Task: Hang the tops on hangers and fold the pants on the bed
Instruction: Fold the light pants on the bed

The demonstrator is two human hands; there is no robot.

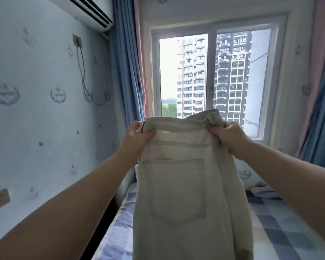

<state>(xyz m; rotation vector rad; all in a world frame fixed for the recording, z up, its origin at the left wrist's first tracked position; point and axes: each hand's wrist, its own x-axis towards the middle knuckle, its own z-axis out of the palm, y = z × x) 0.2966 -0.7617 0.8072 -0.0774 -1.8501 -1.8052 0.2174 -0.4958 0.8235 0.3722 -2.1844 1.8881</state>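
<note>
The pants point(186, 184) hung in the air above the bed point(281, 228), held up before the window point(210, 76), and filled the middle of the view. They were pale, washed-out denim, almost cream, with the waistband uppermost. Only one back pocket point(176, 188) showed, under a stitched yoke seam.

The left hand point(137, 136) pinched the left end of the waistband, thumb lying over the cloth. The right hand point(227, 136) clutched the right end, fingers curled round bunched fabric just below a belt loop point(212, 117).

The legs ran off the bottom edge, so their length and hems could not be seen. The pants hid much of the checked bedcover. A small heap of cloth point(263, 191) at the bed's far right was too blurred to name.
</note>
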